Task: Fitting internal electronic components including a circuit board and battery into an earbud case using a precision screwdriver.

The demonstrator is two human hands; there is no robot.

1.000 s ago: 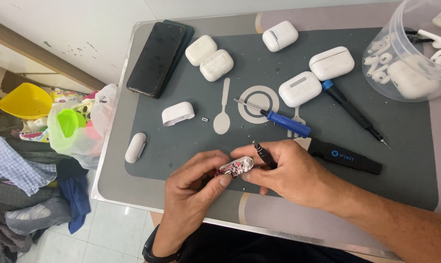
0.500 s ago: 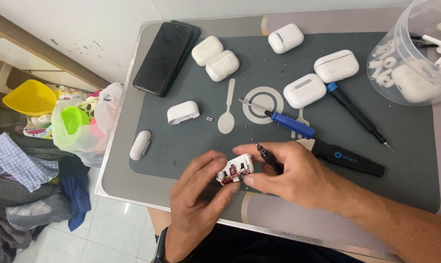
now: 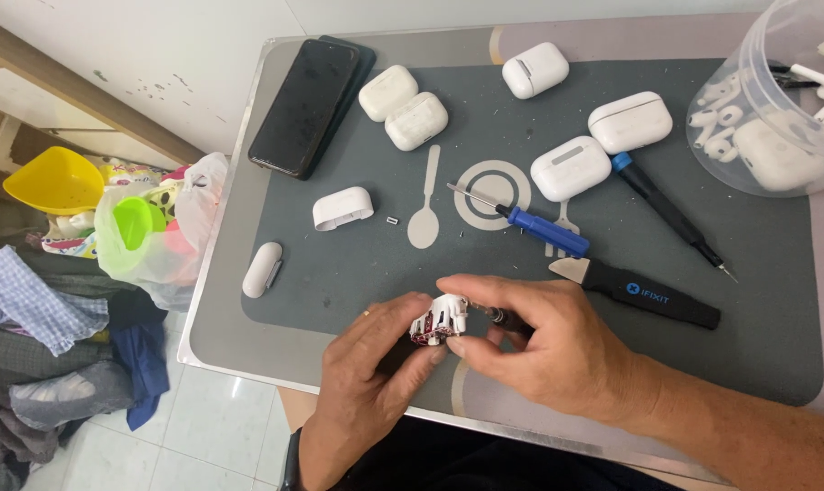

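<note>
Both hands are meeting over the near edge of the grey work mat (image 3: 339, 273), pinching a small white inner assembly (image 3: 437, 320) with red and dark parts showing. The left hand (image 3: 366, 382) is closing thumb and fingers on it from below and to the left, while the right hand (image 3: 539, 345) is gripping it from the right and also tucking a thin dark tool (image 3: 507, 318) under its fingers. This looks like the inspecting or prying step on a pulled-apart earbud case; the next move likely calls for a steady left-hand hold and a fine tool tip. Just beyond the grip are lying a black-handled pry tool (image 3: 648, 293) and a blue screwdriver (image 3: 539, 229). To the far left of it, an empty white shell (image 3: 343, 207) is resting. Farther out, closed white cases (image 3: 571, 167) are sitting.
</note>
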